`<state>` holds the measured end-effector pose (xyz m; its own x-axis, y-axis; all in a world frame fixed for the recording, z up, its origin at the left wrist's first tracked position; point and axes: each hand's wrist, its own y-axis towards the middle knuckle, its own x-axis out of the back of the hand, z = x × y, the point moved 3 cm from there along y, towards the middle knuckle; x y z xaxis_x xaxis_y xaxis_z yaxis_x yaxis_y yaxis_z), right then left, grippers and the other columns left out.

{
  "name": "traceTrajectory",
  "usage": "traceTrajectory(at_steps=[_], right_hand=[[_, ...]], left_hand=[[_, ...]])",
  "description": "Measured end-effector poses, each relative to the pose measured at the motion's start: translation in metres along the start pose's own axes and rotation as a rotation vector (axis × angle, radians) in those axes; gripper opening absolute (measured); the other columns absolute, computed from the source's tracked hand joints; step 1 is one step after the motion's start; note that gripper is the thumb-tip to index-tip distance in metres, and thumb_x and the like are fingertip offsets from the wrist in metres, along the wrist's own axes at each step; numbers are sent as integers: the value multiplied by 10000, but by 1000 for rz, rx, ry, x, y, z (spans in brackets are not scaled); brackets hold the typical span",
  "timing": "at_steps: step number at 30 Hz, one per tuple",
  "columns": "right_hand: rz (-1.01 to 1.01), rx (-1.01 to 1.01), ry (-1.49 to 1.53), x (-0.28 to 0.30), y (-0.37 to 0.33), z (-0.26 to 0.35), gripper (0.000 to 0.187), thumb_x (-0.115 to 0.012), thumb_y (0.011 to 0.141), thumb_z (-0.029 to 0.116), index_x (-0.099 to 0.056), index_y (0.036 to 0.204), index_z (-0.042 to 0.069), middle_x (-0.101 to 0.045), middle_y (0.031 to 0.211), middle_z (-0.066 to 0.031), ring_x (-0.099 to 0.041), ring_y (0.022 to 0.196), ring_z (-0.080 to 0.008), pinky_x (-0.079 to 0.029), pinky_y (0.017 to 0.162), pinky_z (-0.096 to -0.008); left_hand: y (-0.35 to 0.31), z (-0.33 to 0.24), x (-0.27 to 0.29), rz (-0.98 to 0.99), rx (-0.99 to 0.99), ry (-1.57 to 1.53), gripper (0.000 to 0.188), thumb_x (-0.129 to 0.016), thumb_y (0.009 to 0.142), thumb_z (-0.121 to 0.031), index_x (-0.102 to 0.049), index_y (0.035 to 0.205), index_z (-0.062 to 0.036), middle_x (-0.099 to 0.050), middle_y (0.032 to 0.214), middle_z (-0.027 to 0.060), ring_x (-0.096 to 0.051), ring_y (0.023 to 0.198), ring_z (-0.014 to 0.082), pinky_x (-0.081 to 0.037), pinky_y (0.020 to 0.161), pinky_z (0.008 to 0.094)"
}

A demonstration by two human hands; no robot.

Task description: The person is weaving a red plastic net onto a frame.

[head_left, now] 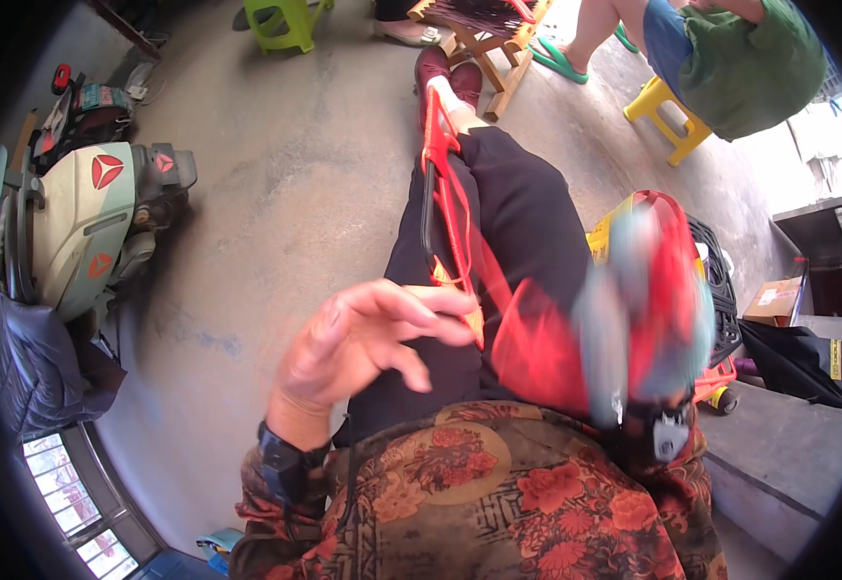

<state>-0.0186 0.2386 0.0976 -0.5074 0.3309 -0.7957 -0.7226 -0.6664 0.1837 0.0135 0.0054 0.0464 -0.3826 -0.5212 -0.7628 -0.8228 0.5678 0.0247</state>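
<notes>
Okay, our left hand [368, 338] is over our lap, half open: fingers bent, thumb standing apart from them. Its fingertips overlap the orange end piece [477, 331] of the long red frame [455, 208]; we can't tell from this angle whether they touch or pinch it. The frame lies along our dark trousers [527, 213], its far end near our dark red shoes [431, 66], its near end at our lap. A black rod [428, 217] runs along its left side.

Our right hand [602, 329] is at our right, smeared by motion blur in grey-blue and red. Its grip is unreadable: we can't tell how far it is open or what it has hold of. Red blurred material [537, 353] spans from near the frame's end to that hand.

Just beyond the right hand: a coil of black cable [725, 280], then a cardboard box [774, 302] and a black bag [793, 362] farther right. Up top right, a person in a green top [754, 72] sits on a yellow stool [667, 116], near a wooden stand [503, 82]. A pale scooter [83, 222] is parked at far left; a green stool [284, 24] is at upper left.
</notes>
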Motion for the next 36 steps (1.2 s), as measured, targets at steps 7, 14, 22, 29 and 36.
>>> traceTrajectory(at_steps=[7, 14, 22, 29, 36], right_hand=[[-2, -441, -507, 0, -18, -4, 348, -721, 884, 157, -597, 1173, 8, -676, 1043, -86, -661, 879, -148, -532, 743, -273], [-383, -161, -1720, 39, 13, -73, 468, -794, 789, 424, -649, 1051, 65, -691, 809, -172, -691, 741, -349, -549, 669, -407], [-337, -117, -1792, 50, 18, -94, 425, -748, 836, 429, -630, 1024, 66, -655, 720, -167, -667, 673, -353, -521, 601, -439], [-310, -92, -1843, 51, 14, -96, 427, -774, 815, 419, -618, 1013, 73, -653, 737, -159, -670, 693, -348, -525, 621, -417], [-639, 160, -1449, 53, 19, -16, 181, -638, 920, 160, -619, 1058, 44, -679, 948, -161, -689, 816, -305, -551, 729, -368]], left_hand=[[-44, 19, 12, -65, -215, -518, 549, -540, 985, -507, -516, 1231, -17, -535, 983, 120, -518, 826, 219, -492, 570, 302], [-121, 33, 34, -488, -34, -182, 545, -590, 982, -326, -454, 1344, 58, -536, 719, 67, -505, 627, 161, -450, 488, 271], [-190, 36, 40, -585, 186, 193, 326, -646, 949, -228, -661, 1054, 80, -567, 565, 61, -463, 453, 118, -378, 431, 248], [-176, 5, 8, -114, -102, 328, 232, -702, 882, -154, -705, 753, 39, -684, 625, 158, -559, 445, 205, -409, 434, 289], [-76, -46, -19, -163, -737, 255, 319, -547, 985, -112, -570, 1304, -95, -494, 1377, 282, -601, 1123, 412, -587, 658, 348]])
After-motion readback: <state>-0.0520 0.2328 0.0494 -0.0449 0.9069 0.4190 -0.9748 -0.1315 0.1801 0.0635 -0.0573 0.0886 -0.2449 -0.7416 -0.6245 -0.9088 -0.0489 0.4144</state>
